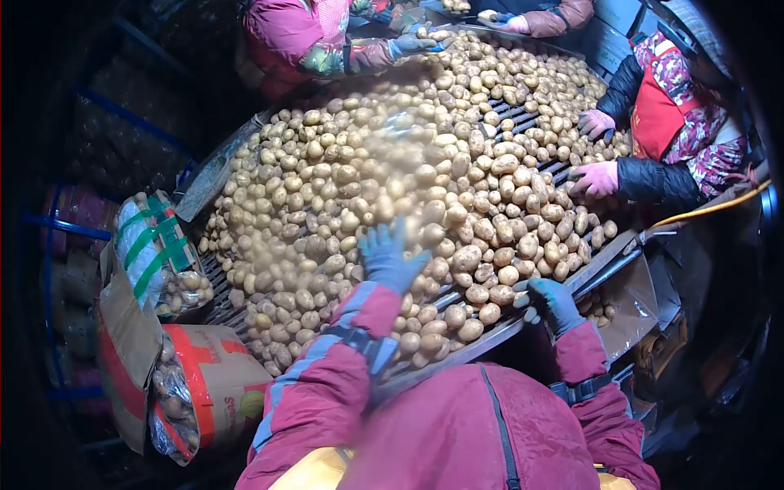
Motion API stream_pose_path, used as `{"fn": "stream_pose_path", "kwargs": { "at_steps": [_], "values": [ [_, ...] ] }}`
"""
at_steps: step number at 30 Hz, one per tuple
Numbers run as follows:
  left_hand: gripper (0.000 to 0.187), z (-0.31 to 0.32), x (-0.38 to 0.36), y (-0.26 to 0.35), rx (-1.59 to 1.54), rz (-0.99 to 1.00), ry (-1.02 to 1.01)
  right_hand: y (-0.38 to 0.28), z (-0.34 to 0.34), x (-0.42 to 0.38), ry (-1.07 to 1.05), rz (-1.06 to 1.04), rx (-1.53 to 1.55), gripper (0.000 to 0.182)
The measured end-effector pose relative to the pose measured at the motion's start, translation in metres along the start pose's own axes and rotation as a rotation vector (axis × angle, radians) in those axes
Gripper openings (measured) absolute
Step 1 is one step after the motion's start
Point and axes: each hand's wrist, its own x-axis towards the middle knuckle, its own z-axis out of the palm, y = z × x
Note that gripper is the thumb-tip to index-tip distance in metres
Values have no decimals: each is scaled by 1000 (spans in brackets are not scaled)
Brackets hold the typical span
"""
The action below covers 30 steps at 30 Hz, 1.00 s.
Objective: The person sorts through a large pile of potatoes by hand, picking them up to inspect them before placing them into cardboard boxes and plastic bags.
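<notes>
A large heap of potatoes (pixel 327 196) covers a slatted metal sorting table (pixel 510 117). My left hand (pixel 390 257), in a blue-grey glove, reaches over the near middle of the heap with its fingers spread, on or just above the potatoes. At the table's near right rim (pixel 490 336) is my right hand (pixel 554 304), in a dark grey-blue glove. Its fingers are bent and apart, pointing left towards the nearest potatoes. No potato shows clearly in either hand.
Across the table are a person in pink (pixel 302 33) and other workers' gloved hands. To the right, a person in a red apron (pixel 657 114) has both pink-gloved hands on potatoes. Cardboard boxes of bagged potatoes (pixel 220 384) stand left. A yellow cable (pixel 710 207) runs right.
</notes>
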Motion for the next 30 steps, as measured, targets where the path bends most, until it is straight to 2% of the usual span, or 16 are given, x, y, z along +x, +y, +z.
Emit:
{"fn": "stream_pose_path", "kwargs": {
  "at_steps": [2, 7, 10, 11, 12, 14, 15, 16, 18, 20, 22, 24, 25, 28, 29, 30],
  "values": [
    [96, -7, 8, 28, -31, 80, 30, 10, 1, 18, -51, 66, 11, 44],
    [93, 5, 29, 68, -137, 467, 176, 5, 5, 32, 110, 20, -59, 44],
    [92, -5, 42, 59, -214, 518, 157, -11, -15, 28, 239, -8, 41, 43],
    [92, -18, 42, 52, -113, 453, 140, -9, -30, 30, 280, -74, 64, 42],
    [103, -34, 46, 41, -113, 399, 75, -13, -40, 28, 318, -103, 107, 42],
    [107, -10, 60, 16, -17, 354, 241, -11, -67, 29, 407, -221, 99, 43],
    [112, -11, 68, 16, -9, 305, 170, -11, -77, 30, 454, -295, 78, 45],
    [118, -14, 80, 21, 3, 256, 102, -15, -85, 28, 535, -278, 58, 49],
    [115, -21, 103, 38, 7, 252, 70, -16, -101, 25, 479, -197, 106, 52],
    [114, -32, 125, 55, 14, 256, 19, -13, -107, 20, 320, -105, 162, 55],
    [113, -20, 147, 71, 0, 265, 57, -9, -104, 21, 225, 25, 219, 57],
    [113, -7, 160, 96, -9, 252, 122, -12, -103, 20, 174, 44, 297, 57],
    [102, -4, 167, 111, -121, 201, 50, -11, -103, 22, 193, 46, 300, 57],
    [99, 2, 193, 135, -184, 190, 46, -4, -119, 29, 120, 85, 407, 58],
    [97, 15, 209, 136, -204, 329, 123, -6, -120, 30, 138, 103, 378, 59],
    [113, -11, 199, 165, -114, 216, -7, -9, -119, 30, 158, 104, 358, 59]
  ]
}}
